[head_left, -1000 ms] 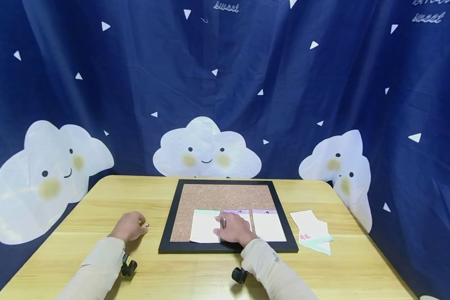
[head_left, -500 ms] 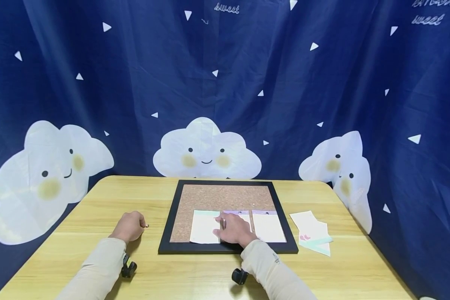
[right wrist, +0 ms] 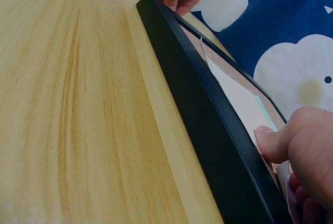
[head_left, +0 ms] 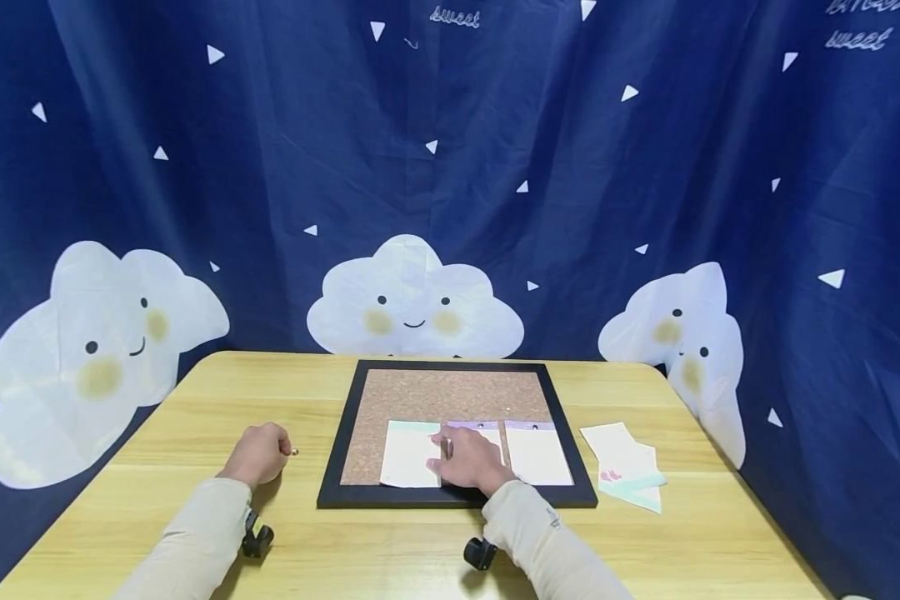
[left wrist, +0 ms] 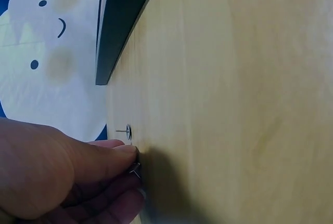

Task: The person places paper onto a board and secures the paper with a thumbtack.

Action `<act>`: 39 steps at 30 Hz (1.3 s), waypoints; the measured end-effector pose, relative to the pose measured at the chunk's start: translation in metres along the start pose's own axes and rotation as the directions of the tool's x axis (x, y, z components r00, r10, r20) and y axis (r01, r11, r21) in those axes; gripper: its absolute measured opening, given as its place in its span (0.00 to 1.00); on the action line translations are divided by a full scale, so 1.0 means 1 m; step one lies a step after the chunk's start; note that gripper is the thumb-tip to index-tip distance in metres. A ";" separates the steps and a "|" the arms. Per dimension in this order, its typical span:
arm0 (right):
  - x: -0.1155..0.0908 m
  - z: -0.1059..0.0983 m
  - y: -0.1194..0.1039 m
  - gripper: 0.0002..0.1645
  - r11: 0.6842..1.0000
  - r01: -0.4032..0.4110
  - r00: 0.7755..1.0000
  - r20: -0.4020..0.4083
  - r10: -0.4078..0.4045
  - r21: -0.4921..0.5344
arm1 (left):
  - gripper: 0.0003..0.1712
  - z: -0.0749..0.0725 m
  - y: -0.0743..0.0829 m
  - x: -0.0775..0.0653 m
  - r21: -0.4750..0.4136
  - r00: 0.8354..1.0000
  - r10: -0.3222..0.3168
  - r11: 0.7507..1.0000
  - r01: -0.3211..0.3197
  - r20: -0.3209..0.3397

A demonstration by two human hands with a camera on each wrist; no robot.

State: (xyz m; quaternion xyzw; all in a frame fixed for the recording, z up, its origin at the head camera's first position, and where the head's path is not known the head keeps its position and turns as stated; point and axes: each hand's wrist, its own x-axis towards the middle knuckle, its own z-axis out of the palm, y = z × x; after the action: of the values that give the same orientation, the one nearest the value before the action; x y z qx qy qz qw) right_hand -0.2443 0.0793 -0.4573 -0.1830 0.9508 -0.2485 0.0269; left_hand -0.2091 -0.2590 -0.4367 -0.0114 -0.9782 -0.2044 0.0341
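My left hand (head_left: 257, 454) is low over the table, left of the board. In the left wrist view, its thumb and fingers close about a thumbtack (left wrist: 135, 169), partly hidden by them. Another thumbtack (left wrist: 128, 131) sits pin outward just past the thumb. My right hand (head_left: 467, 456) rests on the framed corkboard (head_left: 450, 392), thumb pressing a mint-topped note sheet (head_left: 411, 458) at its right side. Two purple-topped sheets lie to the right: a middle one (head_left: 489, 427), partly under the hand, and a right one (head_left: 540, 458). Each has a tack at its top.
Several loose note sheets (head_left: 626, 462) overlap on the table right of the board. The board's black frame (head_left: 450, 497) forms a raised edge. A dark blue curtain (head_left: 450, 125) with printed clouds hangs behind the wooden table (head_left: 390, 550).
My left fingers have drawn inward by the tacks, so only one tack shows beside them in the head view. My right hand stays in place on the sheet.
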 end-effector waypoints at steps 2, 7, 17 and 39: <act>0.000 0.000 0.000 0.24 1.000 -0.002 1.000 0.000 0.002 0.000 | 0.11 0.001 0.000 0.000 -0.007 1.000 0.003 1.000 -0.003 -0.007; 0.000 0.000 0.000 0.24 1.000 -0.001 1.000 -0.002 0.001 0.001 | 0.12 0.003 0.001 0.000 -0.021 1.000 0.003 1.000 -0.004 -0.018; -0.001 0.001 0.000 0.24 1.000 -0.001 1.000 -0.007 0.001 0.006 | 0.05 0.007 0.002 0.003 -0.104 0.999 -0.023 0.994 0.019 -0.040; -0.001 0.000 0.001 0.23 1.000 0.017 1.000 -0.018 -0.017 0.009 | 0.03 0.006 0.036 0.007 -0.185 0.992 0.097 0.977 -0.110 -0.078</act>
State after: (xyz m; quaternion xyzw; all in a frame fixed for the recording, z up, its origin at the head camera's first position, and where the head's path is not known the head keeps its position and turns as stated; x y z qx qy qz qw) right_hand -0.2438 0.0803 -0.4577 -0.1888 0.9482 -0.2548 0.0172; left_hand -0.2152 -0.2235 -0.4274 -0.0587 -0.9507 -0.2945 0.0769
